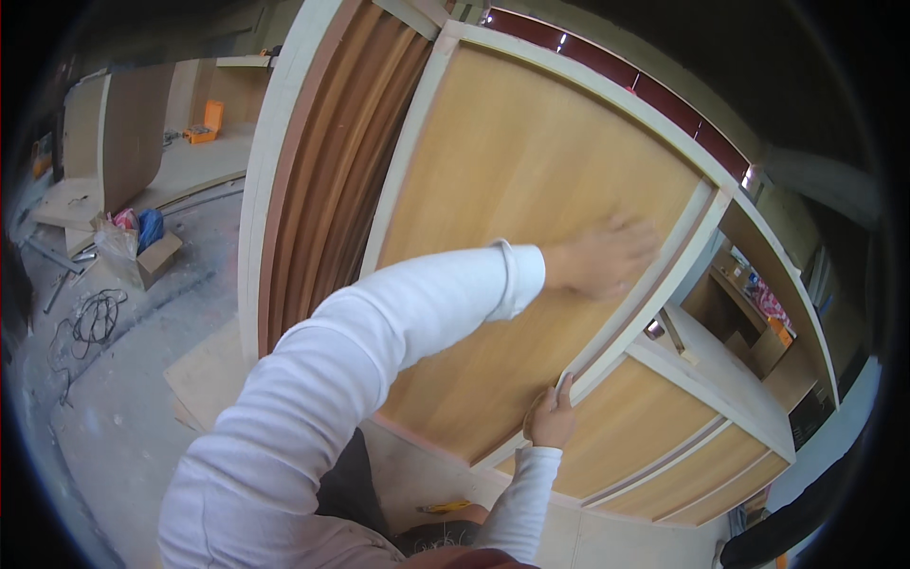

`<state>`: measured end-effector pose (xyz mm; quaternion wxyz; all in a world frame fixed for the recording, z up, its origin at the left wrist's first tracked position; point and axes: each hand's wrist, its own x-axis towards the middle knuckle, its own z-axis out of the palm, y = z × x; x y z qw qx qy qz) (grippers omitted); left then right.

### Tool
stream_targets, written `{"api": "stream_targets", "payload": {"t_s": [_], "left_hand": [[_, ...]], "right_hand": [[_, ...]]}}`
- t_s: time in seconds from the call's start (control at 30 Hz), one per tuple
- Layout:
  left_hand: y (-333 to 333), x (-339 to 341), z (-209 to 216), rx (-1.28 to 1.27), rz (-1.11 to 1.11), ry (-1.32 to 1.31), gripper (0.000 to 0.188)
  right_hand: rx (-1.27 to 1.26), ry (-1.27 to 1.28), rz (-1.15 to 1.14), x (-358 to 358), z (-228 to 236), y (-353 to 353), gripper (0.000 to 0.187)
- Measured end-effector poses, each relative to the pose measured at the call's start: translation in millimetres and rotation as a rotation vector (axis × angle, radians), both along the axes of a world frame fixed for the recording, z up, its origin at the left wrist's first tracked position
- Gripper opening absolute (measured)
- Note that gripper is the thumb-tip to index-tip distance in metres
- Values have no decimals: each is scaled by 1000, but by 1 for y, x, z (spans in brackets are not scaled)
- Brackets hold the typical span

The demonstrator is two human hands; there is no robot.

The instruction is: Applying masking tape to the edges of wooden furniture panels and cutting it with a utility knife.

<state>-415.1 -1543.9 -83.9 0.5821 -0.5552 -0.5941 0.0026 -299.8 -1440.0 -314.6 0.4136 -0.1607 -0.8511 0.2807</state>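
The left arm, elbow bent, crosses the upright wooden panel, the left hand at its right side (blurred; I cannot tell how open or whether holding anything). Lower, the right hand curls around the white frame.

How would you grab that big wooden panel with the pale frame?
Probably by the right-hand strip of the pale frame, coming from the right. The panel is broad and flat, with no handle showing on its face, while the frame is narrow enough for fingers. The right hand is at that strip's lower part.
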Motion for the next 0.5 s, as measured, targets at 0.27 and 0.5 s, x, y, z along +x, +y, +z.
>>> {"api": "stream_targets", "payload": {"t_s": [0.27, 0.5], "left_hand": [[-78, -18, 96, 554, 201, 56, 68], [-63, -11, 93, 578, 152, 213, 59]], "right_hand": [[-38, -49, -1, -1, 0, 0, 44], [-14, -78, -13, 0, 5, 3, 45]]}}
